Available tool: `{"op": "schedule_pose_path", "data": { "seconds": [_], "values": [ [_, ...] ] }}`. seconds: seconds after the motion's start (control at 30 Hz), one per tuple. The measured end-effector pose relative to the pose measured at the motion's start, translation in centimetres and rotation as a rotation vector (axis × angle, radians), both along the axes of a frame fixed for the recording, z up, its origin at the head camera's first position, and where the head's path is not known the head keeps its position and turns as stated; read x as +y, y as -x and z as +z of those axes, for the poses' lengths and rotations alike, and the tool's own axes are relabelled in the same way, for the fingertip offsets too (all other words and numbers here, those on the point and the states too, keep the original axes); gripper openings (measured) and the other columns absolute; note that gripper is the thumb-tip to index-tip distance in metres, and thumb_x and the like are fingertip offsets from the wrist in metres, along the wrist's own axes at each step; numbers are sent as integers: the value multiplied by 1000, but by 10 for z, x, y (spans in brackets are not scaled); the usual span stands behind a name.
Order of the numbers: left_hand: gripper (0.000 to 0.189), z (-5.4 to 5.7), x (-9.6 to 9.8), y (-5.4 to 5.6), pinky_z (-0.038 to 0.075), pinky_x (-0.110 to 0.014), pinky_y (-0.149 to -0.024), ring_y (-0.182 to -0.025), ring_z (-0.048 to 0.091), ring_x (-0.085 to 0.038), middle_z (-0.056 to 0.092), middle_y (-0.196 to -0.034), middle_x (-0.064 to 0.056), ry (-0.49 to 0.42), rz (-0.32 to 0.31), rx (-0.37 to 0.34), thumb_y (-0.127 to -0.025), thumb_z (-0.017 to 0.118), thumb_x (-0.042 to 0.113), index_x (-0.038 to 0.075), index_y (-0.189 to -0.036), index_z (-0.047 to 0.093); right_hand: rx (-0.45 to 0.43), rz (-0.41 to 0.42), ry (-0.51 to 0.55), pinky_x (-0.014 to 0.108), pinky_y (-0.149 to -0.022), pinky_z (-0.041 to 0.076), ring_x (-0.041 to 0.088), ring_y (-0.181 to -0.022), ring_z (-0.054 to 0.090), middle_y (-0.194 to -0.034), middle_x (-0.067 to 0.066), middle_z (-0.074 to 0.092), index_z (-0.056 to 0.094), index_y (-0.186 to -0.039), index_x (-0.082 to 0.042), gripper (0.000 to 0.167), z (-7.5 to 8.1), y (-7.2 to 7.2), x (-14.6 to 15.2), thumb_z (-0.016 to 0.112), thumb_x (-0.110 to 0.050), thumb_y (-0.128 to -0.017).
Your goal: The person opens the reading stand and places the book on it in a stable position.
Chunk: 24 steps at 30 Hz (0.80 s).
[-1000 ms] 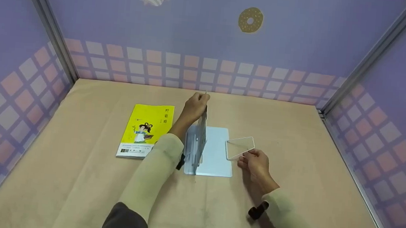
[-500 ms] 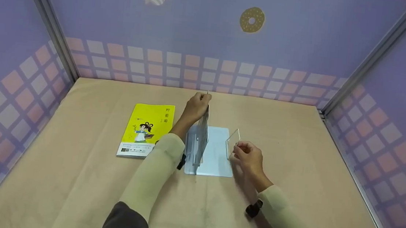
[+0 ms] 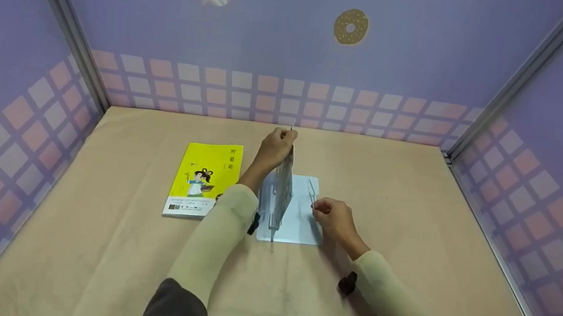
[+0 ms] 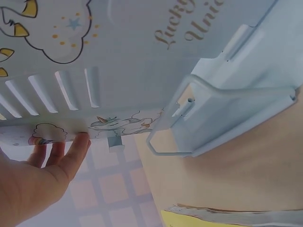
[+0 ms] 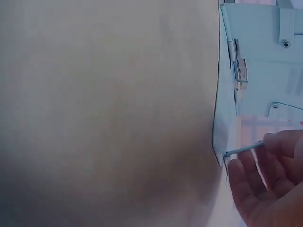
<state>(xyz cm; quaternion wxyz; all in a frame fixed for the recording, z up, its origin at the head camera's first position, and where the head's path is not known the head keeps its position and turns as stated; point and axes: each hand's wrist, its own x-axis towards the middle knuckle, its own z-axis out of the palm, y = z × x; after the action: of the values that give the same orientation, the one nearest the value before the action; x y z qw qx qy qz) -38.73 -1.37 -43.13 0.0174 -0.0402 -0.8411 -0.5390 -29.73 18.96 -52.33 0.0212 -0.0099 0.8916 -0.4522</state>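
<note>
A pale blue metal book stand has its flat base (image 3: pixel 300 231) on the table and its printed panel (image 3: pixel 282 193) raised upright, seen edge-on from the head. My left hand (image 3: pixel 274 150) grips the panel's far top edge; its fingers (image 4: pixel 75 153) lie on that edge in the left wrist view, below unicorn prints and slots. Between thumb and fingers, my right hand (image 3: pixel 337 221) pinches a thin wire support (image 5: pixel 244 149) hinged at the base's right side. That wire stands raised over the base. A second wire loop (image 4: pixel 213 92) shows at the base in the left wrist view.
Left of the stand lies a yellow picture book (image 3: pixel 206 177), close to my left forearm. Beige cloth (image 3: pixel 387 177) covers the table. Purple patterned walls (image 3: pixel 272 35) enclose the back and both sides.
The wire support has swung from leaning outward on the right to upright, inward over the base. My right hand has moved left with it. My left hand keeps hold of the panel, shifted slightly right.
</note>
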Motion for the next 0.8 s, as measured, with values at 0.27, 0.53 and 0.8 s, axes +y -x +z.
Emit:
{"op": "schedule_pose_path", "data": {
  "seconds": [0.27, 0.53, 0.8],
  "values": [
    [54, 0, 5, 0, 45, -46, -108, -121, 58, -29, 62, -130, -11, 10, -8, 3, -102, 38, 49, 8, -131, 57, 42, 48, -135, 32, -80, 55, 16, -85, 62, -95, 2, 75, 77, -98, -8, 11, -1, 1, -2, 71, -2, -90],
    [57, -1, 12, 0, 45, -45, -109, -124, 58, -29, 63, -132, -12, 31, -13, 9, -101, 39, 53, 8, -131, 58, 40, 57, -181, 40, -91, 58, 19, -92, 67, -102, 4, 78, 79, -102, -10, 17, 0, 0, -2, 69, -1, -92],
    [60, 0, 22, 0, 46, -44, -108, -124, 59, -29, 63, -132, -12, 36, -36, 12, -101, 41, 55, 7, -133, 58, 77, 37, -224, 43, -96, 56, 22, -104, 72, -105, 4, 79, 81, -100, -12, 17, -3, 1, 3, 70, -2, -91]
  ]
}}
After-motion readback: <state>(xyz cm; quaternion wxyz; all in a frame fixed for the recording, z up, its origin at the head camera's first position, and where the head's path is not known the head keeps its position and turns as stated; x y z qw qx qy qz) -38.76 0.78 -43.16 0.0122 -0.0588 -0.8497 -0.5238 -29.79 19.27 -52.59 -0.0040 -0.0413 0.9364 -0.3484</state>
